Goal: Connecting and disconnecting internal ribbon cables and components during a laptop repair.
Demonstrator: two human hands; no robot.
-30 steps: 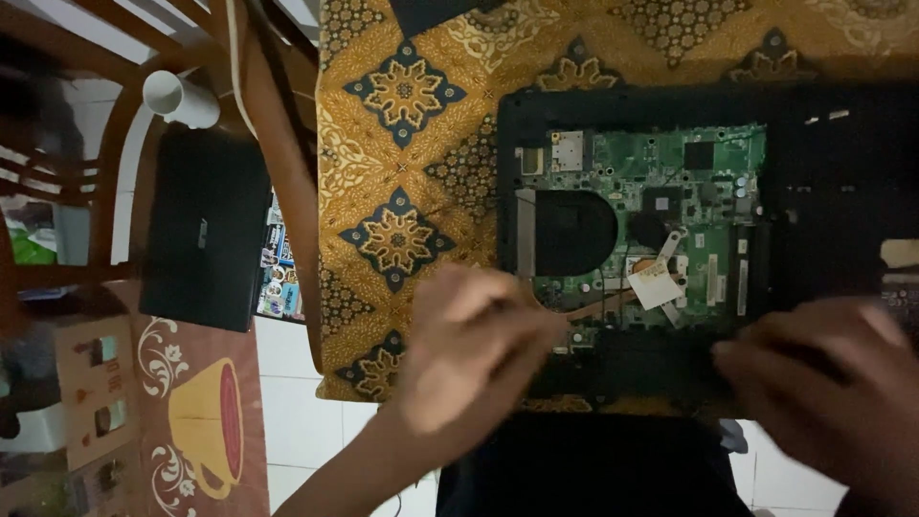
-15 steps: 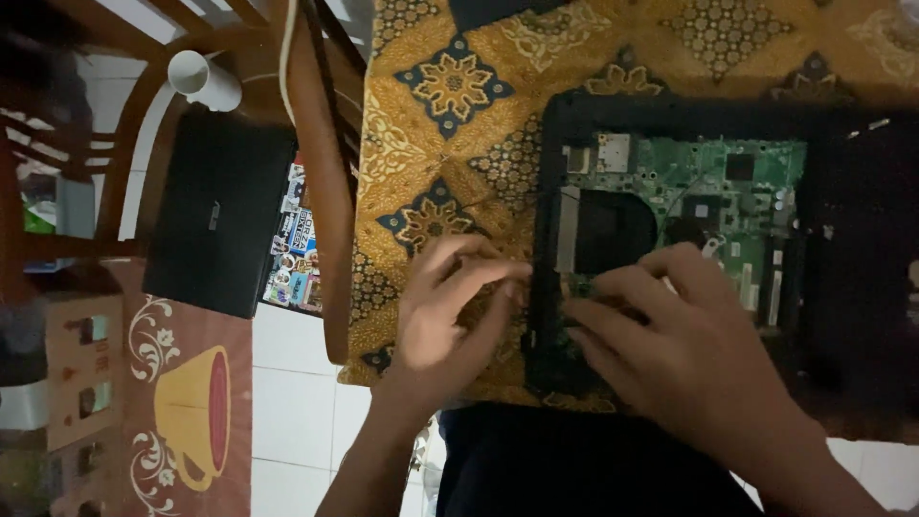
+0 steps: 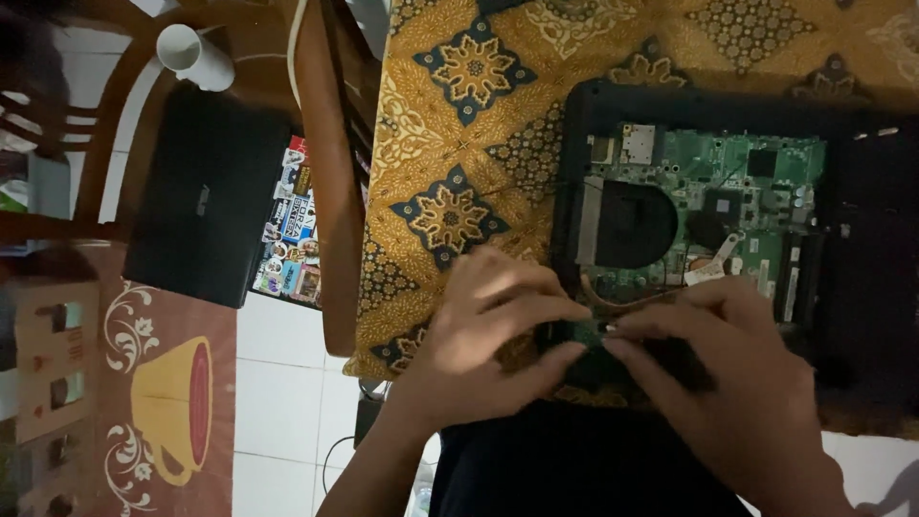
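Opened laptop base, black shell, bare green circuit board, round dark fan, lying at 3 o'clock on patterned gold cloth. Left hand and right hand pinching together at its near edge, 6 o'clock; pinched part too small to tell.

An opened laptop base is laid on a patterned cloth, toward the right. A circuit board is set inside it, with a round fan at the board's left. Both hands, left hand and right hand, are met at the base's near left corner, possibly on a small part. Left of the cloth, a closed laptop is rested on a chair, with a cup behind it.
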